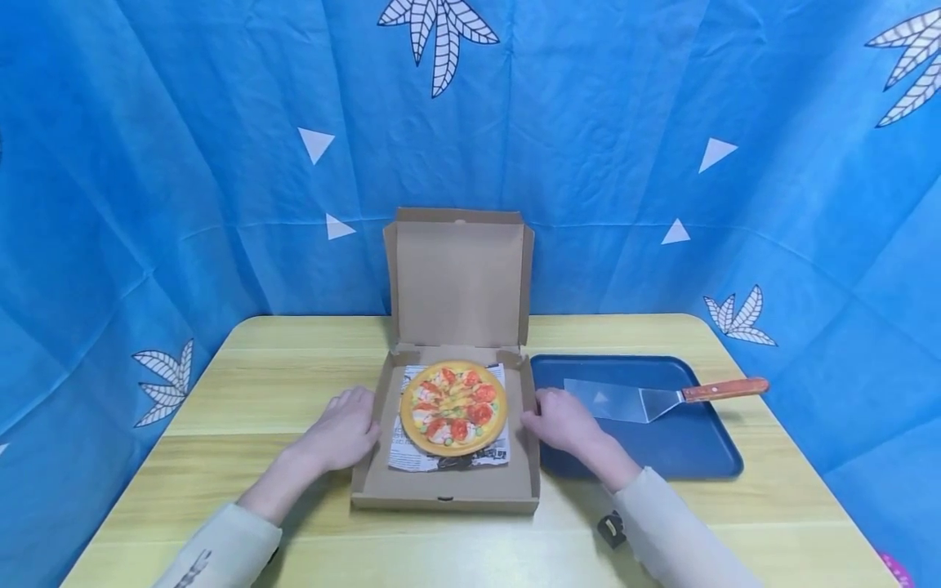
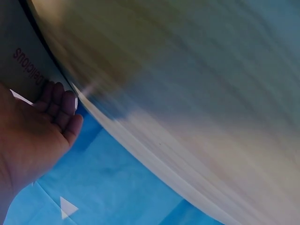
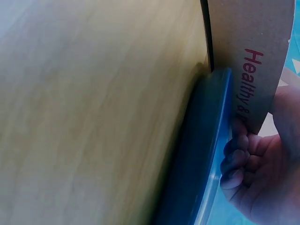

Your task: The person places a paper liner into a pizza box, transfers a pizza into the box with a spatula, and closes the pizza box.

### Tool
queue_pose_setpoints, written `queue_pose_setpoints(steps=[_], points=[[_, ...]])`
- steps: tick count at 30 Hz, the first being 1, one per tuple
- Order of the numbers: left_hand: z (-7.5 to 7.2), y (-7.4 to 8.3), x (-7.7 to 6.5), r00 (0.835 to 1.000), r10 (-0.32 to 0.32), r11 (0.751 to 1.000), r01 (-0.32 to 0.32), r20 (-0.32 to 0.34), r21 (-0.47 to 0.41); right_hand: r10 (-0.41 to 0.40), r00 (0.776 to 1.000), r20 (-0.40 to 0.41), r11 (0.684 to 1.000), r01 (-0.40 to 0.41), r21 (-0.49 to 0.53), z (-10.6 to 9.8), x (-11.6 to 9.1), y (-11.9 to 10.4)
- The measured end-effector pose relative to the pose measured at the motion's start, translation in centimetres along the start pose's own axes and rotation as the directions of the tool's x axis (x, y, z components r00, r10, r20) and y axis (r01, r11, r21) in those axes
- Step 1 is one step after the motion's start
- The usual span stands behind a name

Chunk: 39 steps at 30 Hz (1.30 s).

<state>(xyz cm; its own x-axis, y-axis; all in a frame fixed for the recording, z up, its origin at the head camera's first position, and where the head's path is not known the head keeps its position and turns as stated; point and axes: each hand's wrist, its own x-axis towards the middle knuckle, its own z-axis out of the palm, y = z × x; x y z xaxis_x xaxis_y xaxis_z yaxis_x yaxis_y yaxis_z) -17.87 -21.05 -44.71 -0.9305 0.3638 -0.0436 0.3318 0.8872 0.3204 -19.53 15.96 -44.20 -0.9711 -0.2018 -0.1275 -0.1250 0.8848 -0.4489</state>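
Observation:
An open cardboard pizza box (image 1: 444, 502) sits mid-table in the head view, its lid (image 1: 459, 286) raised at the back. Inside, a pizza (image 1: 453, 408) with red and white toppings rests on newsprint-style paper (image 1: 412, 460). My left hand (image 1: 344, 429) grips the box's left wall, thumb over the rim. On the opposite wall, my right hand (image 1: 564, 420) holds the box the same way, beside the tray. In the left wrist view, curled fingers (image 2: 61, 105) lie against the wall printed "Delicious"; in the right wrist view, fingers (image 3: 236, 161) are at the wall printed "Healthy &".
A dark blue tray (image 1: 662, 453) lies right of the box, close against it. Across it rests a metal spatula (image 1: 613, 400) with a wooden handle (image 1: 724, 389) reaching past the tray's right edge. A small black object (image 1: 611, 529) is by the right sleeve. Blue cloth (image 1: 610, 122) hangs behind the table.

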Motion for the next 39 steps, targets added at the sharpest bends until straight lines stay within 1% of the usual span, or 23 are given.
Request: queue_pose_setpoints(steps=[6, 11, 13, 16, 19, 22, 26, 28, 30, 32, 39], points=[[0.3, 0.4, 0.1, 1.0, -0.001, 1.0, 0.001, 0.005, 0.002, 0.018, 1.0, 0.006, 0.999, -0.018, 0.034, -0.4, -0.3, 0.2], [0.3, 0.5, 0.0, 1.0, -0.019, 1.0, 0.019, 0.001, 0.004, -0.009, 1.0, 0.01, 0.999, 0.009, 0.032, -0.9, -0.1, 0.5], [0.4, 0.6, 0.0, 1.0, -0.021, 1.0, 0.021, -0.001, 0.006, -0.025, 1.0, -0.017, 1.0, 0.025, 0.018, -1.3, 0.3, 0.6], [0.4, 0.6, -0.1, 1.0, -0.019, 1.0, 0.019, -0.006, 0.008, -0.047, 0.993, -0.104, 0.998, 0.051, 0.039, -2.3, 0.9, 0.9], [0.4, 0.6, -0.1, 1.0, -0.013, 1.0, 0.013, -0.008, 0.014, -0.063, 0.976, -0.207, 0.988, 0.09, 0.127, -3.5, 1.6, 1.2], [0.4, 0.7, -0.1, 1.0, -0.008, 1.0, 0.008, -0.009, 0.02, -0.096, 0.951, -0.294, 0.969, 0.156, 0.19, -4.7, 2.6, 1.3], [0.3, 0.8, -0.1, 1.0, -0.007, 1.0, 0.008, -0.016, 0.019, -0.134, 0.912, -0.389, 0.953, 0.226, 0.202, -6.0, 4.3, 1.3], [0.3, 0.8, -0.1, 1.0, -0.008, 1.0, 0.009, -0.018, 0.017, -0.137, 0.895, -0.424, 0.948, 0.242, 0.205, -6.5, 5.2, 1.1], [0.4, 0.9, -0.1, 1.0, -0.005, 1.0, 0.005, -0.026, 0.02, -0.135, 0.884, -0.448, 0.945, 0.251, 0.21, -6.9, 6.0, 0.9], [0.3, 0.9, -0.1, 1.0, -0.006, 1.0, 0.007, -0.027, 0.027, -0.131, 0.878, -0.46, 0.944, 0.252, 0.213, -7.3, 6.8, 0.7], [0.4, 0.9, 0.0, 1.0, -0.024, 0.999, 0.024, -0.01, 0.037, -0.077, 0.89, -0.45, 0.947, 0.207, 0.246, -7.9, 9.2, -0.1]])
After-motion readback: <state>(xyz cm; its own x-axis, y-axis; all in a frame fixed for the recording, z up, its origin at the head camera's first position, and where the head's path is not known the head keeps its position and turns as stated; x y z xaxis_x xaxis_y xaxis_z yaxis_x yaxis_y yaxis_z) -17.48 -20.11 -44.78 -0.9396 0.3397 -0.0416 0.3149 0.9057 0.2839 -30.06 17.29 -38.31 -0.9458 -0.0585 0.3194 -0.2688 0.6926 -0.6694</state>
